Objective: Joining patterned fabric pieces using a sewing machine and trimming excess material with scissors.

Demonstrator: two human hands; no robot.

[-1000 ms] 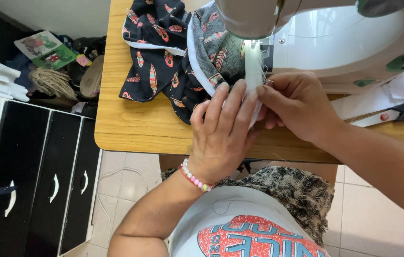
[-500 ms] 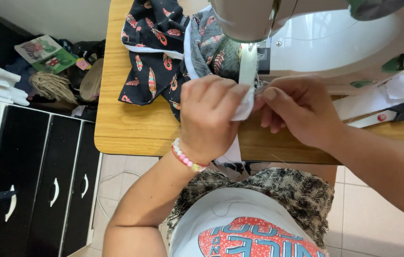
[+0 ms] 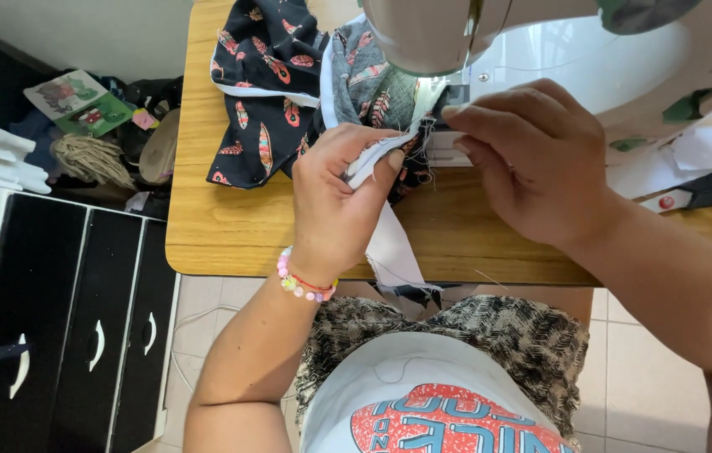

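White fabric strip (image 3: 389, 243), one, pinched in the left hand (image 3: 335, 205) against dark feather-print cloth (image 3: 263, 92); right hand (image 3: 532, 164) loosely open beside it

bare table (image 3: 205, 235) left, sewing machine (image 3: 557, 50) blocking above, scissors (image 3: 700, 197) right

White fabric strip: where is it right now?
Head view, centre: the white fabric strip is pinched in the left hand, just left of the right hand, trailing over the wooden table edge.
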